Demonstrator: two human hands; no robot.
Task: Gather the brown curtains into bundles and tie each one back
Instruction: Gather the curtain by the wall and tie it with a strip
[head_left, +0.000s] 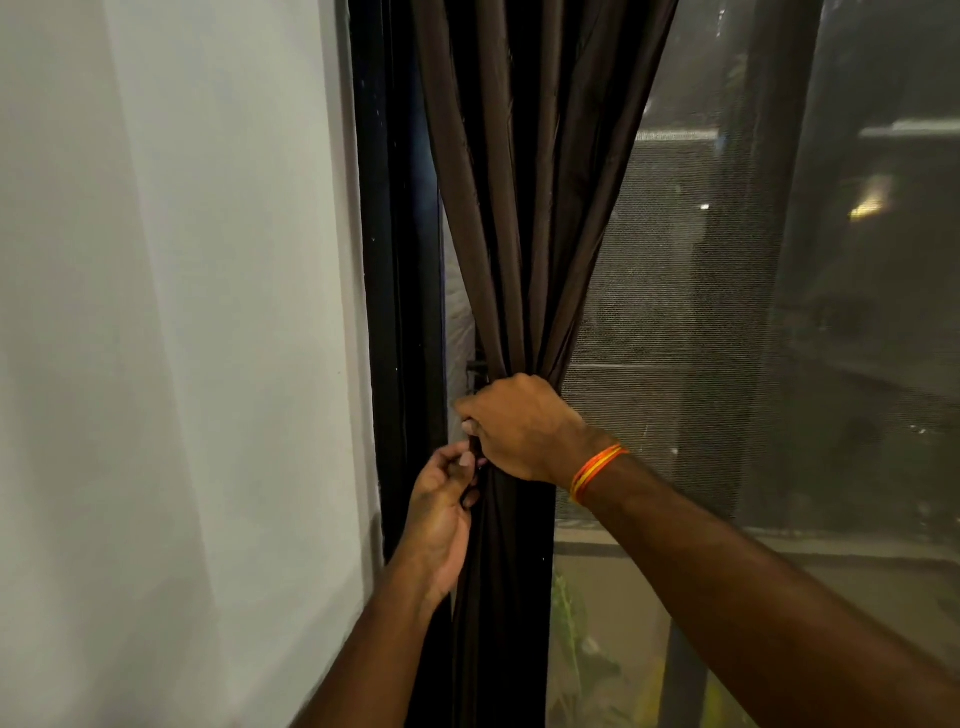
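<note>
- The right hand (519, 431) is curled tight round the brown curtain (514, 208), squeezing its folds into one narrow bundle; the cloth fans out above the fist and hangs straight below it.
- Just below and to the left of that grip, the left hand (441, 499) pinches a dark strip (470, 499) between thumb and curled fingers; it may be a tie-back or only a fold of the cloth.
- Risk: if the right hand loosens before the bundle is bound, the outer folds on the far side of the fist would likely slide free and spread again.
- Risk: the strip is held by the fingertips alone; a slip there would drop it down along the bundle.
- Just above the grip a small dark fitting (475, 370) sits against the window frame (400, 312); a pull away from it could unhook whatever it anchors.
- Hidden: the right hand's fingertips, behind the bundle; the strip's full run and how it joins the fitting.
- Cut off: the curtain's top and hem; beyond the mesh screen (701, 312), right of the grip, all is dim.
</note>
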